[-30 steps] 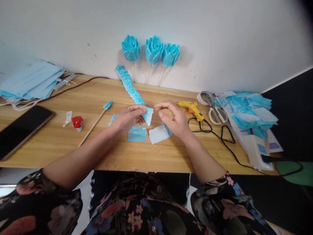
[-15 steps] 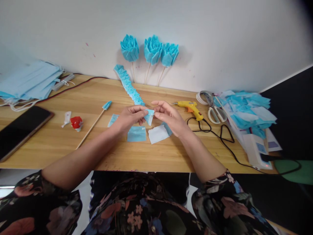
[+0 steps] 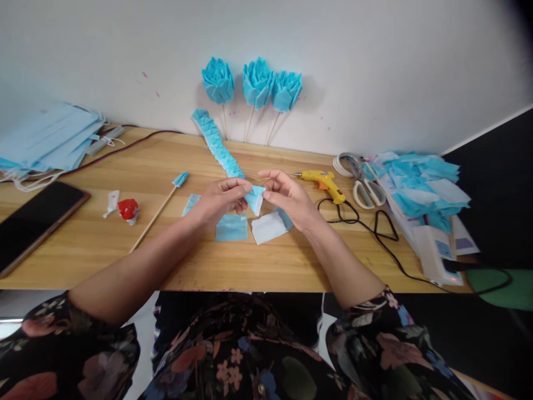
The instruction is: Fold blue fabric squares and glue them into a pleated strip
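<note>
Turned out wider than in the earlier frame, the small blue piece [image 3: 255,199] now shows a larger folded face between the hands, and the right fingers, well clear of it at first, have closed in to its near corner. The piece is held just above the desk [image 3: 250,272], a soft sheet folded into a rough triangle, its point hanging down, with a pale white edge along the right side. The left hand [image 3: 222,200] clamps its left end between thumb and fingers, the other fingertips curled below. The right hand [image 3: 291,205] pinches the upper right corner with its thumb in front, one finger stretched out above. Both forearms reach in from the near side. Beneath lie a blue square [image 3: 231,228] and a white-faced sheet [image 3: 268,228]; the pleated blue strip [image 3: 217,145] runs up behind the left fingers.
</note>
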The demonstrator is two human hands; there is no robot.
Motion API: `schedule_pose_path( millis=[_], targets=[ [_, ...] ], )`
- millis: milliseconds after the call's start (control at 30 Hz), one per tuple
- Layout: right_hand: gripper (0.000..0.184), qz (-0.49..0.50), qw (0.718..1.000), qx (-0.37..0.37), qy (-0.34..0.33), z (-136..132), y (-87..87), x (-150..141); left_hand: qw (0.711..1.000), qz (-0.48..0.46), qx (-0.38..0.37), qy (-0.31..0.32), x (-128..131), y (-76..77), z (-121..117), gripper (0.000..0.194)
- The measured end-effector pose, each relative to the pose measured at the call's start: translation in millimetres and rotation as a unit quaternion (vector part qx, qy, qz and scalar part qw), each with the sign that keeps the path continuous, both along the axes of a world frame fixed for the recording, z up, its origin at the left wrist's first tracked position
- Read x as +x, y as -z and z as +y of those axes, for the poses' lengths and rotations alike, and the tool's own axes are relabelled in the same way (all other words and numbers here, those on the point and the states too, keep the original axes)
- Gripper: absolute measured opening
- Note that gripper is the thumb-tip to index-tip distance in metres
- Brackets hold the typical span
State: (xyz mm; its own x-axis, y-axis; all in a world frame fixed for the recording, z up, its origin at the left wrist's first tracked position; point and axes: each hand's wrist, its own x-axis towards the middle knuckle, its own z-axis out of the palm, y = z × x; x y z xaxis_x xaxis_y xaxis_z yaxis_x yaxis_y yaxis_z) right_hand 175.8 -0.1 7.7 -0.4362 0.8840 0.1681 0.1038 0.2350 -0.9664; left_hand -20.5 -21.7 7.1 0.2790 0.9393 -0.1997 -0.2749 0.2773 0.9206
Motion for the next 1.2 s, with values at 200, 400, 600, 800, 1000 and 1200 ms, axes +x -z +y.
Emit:
schedule_pose_path(
  millis=[200, 400, 600, 800, 1000, 1200],
  targets=[
    [0.036, -0.006, 1.000, 0.000, 0.002, -0.8, 2.5, -1.7, 0.996, 0.068, 0.054, 0.000, 0.7, 3.1, 1.2, 0.016],
    [0.037, -0.008, 1.000, 0.011, -0.001, 0.5, 4.3, -0.5, 0.996, 0.080, 0.049, -0.012, -0.5, 2.8, 1.2, 0.011],
    [0.043, -0.064, 0.978, 0.183, 0.081, 0.8, -1.1, 6.4, 0.999, 0.016, 0.002, -0.041, -1.8, -5.0, -0.5, 0.012],
    [0.038, -0.186, 0.893, 0.405, 0.057, -0.9, -2.8, 3.7, 0.998, -0.034, -0.001, -0.050, -2.2, -2.5, 2.5, 0.013],
    [0.025, -0.180, 0.882, 0.435, 0.029, 1.3, 2.0, -0.6, 0.998, -0.044, -0.014, -0.046, -1.3, -4.8, 1.6, 0.013],
    [0.012, -0.182, 0.884, 0.428, 0.034, 1.0, 6.3, -2.0, 0.998, -0.037, -0.014, -0.042, -0.5, -6.2, 0.9, 0.014]
  ],
)
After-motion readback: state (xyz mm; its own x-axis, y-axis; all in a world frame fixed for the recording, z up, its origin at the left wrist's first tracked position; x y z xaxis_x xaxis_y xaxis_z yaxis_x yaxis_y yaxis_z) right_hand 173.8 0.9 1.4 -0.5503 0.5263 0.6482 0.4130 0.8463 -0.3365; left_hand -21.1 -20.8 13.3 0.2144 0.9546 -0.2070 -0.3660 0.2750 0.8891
